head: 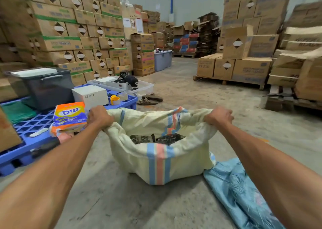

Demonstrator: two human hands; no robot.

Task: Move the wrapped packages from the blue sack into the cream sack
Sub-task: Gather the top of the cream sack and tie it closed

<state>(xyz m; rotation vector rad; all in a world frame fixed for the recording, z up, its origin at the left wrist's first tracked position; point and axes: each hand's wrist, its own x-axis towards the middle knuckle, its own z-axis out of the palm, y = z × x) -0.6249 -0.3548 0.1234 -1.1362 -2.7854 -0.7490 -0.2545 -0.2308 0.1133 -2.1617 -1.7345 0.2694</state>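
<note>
Cream sack [157,160] stands open-mouthed on the concrete floor [200,96], blue and pink stripes down its front; dark wrapped packages [156,139] lie inside. Left hand [98,117] grips the rim at the sack's left side, fingers curled round bunched fabric; right hand [219,116] grips the right rim likewise. Blue sack [238,190] lies flat and crumpled on the floor, touching the cream sack's right base. Blue pallet [26,141] at left carries a detergent box [69,117].

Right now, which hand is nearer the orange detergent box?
Left. The left hand grips the cream sack rim right beside the orange detergent box; the right hand grips the opposite rim, across the sack's mouth.
</note>
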